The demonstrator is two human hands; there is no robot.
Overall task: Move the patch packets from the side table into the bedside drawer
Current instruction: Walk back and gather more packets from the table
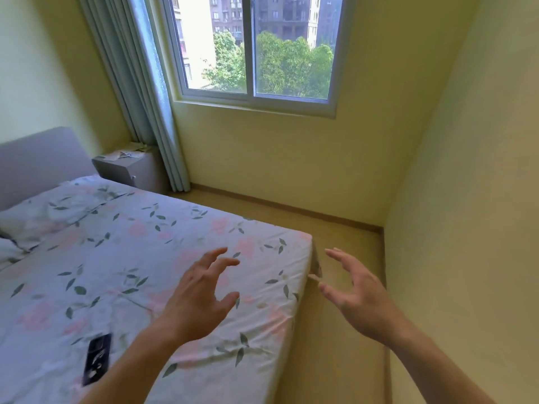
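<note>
Reaching forward over the foot of the bed (175, 243), the left hand (201, 298) and the right hand (354, 295) both hang in the lower middle of the frame with fingers spread and loosely bent, holding nothing. They touch neither the sheet nor each other, which suggests the person is only on the way toward the work, perhaps balancing while walking round the bed's corner.

The side table (128, 170) stands at the middle left of the frame, wedged between the grey headboard (40, 161) and the curtain (151, 112), well apart from both hands. On its top lie the patch packets (125, 154): pale, flat, paper-like pieces scattered in a loose, overlapping heap; print and number are too small to tell. A small knob on the table's front probably marks the drawer, which looks closed.

A dark phone (97, 358) lies on the floral sheet at lower left.
</note>
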